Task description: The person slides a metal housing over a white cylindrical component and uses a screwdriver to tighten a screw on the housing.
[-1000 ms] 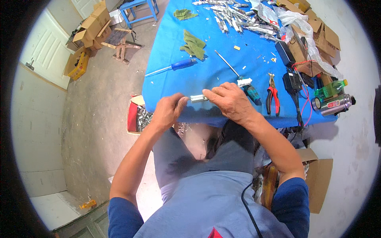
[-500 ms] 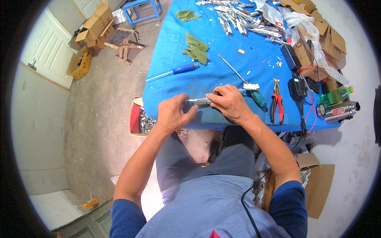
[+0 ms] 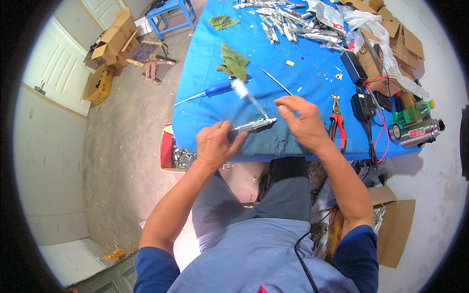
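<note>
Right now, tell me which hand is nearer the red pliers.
Right. The right hand sits just left of the red pliers, almost touching; the left hand is farther left, holding a grey part.

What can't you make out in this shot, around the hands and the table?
- Head view: the thin tool by the right hand is motion-blurred; its kind is unclear.
- The metal part in the left hand is half covered by the fingers.
- The metal pieces at the table's far end are too small to identify.
- The box under the table is partly hidden by its edge.
</note>
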Tool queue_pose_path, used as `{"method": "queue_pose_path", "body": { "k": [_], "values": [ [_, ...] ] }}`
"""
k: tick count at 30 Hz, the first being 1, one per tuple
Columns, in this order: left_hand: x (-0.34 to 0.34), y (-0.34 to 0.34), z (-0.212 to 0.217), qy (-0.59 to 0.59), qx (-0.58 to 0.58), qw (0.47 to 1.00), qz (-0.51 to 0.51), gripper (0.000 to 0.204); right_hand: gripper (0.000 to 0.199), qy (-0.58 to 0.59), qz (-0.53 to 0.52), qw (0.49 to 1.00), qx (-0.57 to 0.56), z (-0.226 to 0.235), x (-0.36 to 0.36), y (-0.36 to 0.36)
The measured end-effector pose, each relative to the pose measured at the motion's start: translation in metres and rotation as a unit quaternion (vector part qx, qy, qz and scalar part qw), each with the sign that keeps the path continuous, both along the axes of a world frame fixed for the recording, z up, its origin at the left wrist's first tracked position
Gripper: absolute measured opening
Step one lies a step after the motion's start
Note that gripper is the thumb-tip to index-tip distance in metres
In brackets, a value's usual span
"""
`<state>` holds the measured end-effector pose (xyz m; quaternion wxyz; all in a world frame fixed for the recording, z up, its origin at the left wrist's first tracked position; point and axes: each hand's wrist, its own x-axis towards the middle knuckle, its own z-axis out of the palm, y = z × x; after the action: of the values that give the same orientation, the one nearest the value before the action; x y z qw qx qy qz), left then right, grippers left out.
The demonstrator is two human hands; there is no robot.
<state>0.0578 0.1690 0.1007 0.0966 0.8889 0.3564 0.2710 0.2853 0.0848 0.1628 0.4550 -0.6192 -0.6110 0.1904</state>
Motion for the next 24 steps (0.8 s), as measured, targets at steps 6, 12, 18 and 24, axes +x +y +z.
{"method": "queue_pose_path", "body": {
  "k": [6,12,18,24],
  "values": [
    [-0.005,-0.001,-0.009,-0.009,0.001,1.0,0.028,0.04,0.024,0.057,0.225,0.972,0.035,0.157,-0.067,-0.08],
    [-0.006,-0.005,-0.008,-0.003,-0.014,0.998,0.056,0.042,0.024,-0.154,0.374,0.91,0.086,0.17,-0.097,-0.09],
    [0.002,-0.009,-0.008,-0.04,0.03,0.997,0.055,0.041,0.023,-0.192,0.393,0.895,0.09,0.167,-0.102,-0.101],
    [0.0,-0.005,-0.014,-0.042,0.005,0.997,0.059,0.038,0.023,-0.19,0.414,0.885,0.101,0.163,-0.107,-0.103]
  ]
}}
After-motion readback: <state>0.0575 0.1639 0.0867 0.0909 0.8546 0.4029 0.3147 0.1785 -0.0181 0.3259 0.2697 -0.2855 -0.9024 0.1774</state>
